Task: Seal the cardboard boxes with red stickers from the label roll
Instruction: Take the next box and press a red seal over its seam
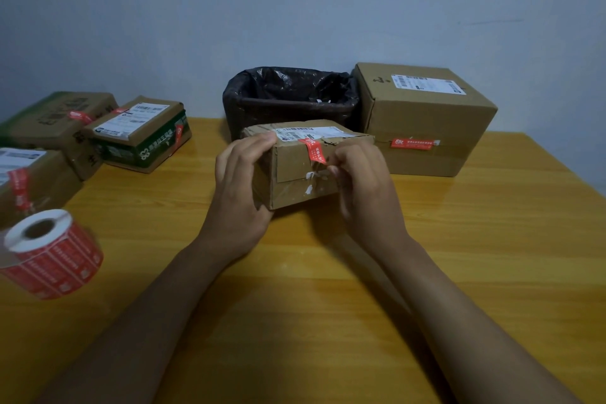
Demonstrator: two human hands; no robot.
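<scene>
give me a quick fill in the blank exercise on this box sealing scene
1. The left hand steadies the small cardboard box while the right hand presses down a ____ sticker.
2. The label roll lies on the person's ____ side.
3. The bin is lined with a ____ bag.

Answers: red; left; black

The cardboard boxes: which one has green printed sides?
The flat box at left, behind the label roll. Its sides are green with white print; the others look plain brown.
</scene>
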